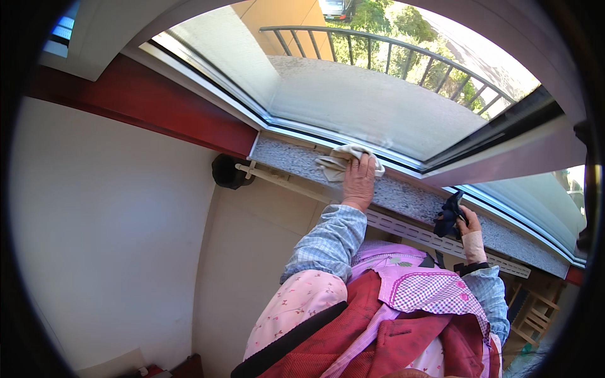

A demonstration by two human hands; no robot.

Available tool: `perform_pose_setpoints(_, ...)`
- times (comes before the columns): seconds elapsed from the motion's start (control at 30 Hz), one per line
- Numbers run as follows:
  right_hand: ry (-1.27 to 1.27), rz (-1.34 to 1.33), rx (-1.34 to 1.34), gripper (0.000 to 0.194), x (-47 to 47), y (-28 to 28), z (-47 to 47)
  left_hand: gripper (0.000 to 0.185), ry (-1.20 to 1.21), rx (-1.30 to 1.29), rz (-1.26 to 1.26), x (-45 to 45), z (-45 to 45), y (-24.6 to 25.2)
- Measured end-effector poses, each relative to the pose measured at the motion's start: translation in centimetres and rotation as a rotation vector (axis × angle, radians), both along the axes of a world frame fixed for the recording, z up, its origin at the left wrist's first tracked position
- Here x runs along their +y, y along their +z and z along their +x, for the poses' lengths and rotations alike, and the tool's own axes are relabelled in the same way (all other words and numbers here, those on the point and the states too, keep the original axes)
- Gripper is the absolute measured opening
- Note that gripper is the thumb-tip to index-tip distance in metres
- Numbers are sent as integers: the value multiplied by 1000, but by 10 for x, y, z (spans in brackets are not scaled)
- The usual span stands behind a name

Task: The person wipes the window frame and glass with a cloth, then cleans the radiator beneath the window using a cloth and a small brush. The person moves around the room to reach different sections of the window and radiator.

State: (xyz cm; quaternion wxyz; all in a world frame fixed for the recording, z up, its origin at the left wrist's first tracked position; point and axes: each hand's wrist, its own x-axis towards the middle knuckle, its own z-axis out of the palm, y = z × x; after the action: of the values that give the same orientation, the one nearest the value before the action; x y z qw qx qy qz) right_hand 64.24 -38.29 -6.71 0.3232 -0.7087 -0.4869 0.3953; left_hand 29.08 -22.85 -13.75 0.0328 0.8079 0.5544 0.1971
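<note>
My left hand [360, 183] presses a cream cloth [336, 163] against the speckled grey stone windowsill [406, 193], at the foot of the window frame. The cloth is bunched around my fingertips and touches the lower frame edge. Farther right, my right hand [469, 223] grips a dark navy item [449, 216], seemingly crumpled cloth or a glove, at the sill. Part of that item is hidden behind my fingers, and its exact kind is unclear.
Above the sill rises the window glass [368, 94], with a metal railing [397, 45] outside. A white radiator [411, 228] and pipe [283, 182] run below. A black bin [227, 174] stands by the wall [113, 212]. A wooden rack [534, 314] is at lower right.
</note>
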Motion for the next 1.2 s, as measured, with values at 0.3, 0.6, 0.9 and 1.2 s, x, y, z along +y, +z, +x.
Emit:
perform_pose_setpoints(0.3, 63, 3, -129, 42, 17, -3, -47, 57, -46, -128, -41, 44, -101, 10)
perform_pose_setpoints(0.6, -268, -129, 238, 40, -3, 9, -60, 53, 77, -149, 57, 92, -194, -5)
perform_pose_setpoints(0.9, -267, -91, 188, 40, -10, 13, -64, 41, 209, -280, 24, 120, -240, 0)
perform_pose_setpoints(1.2, -255, -57, 226, 41, -13, -10, -46, 42, -70, -251, -48, 62, -129, 13)
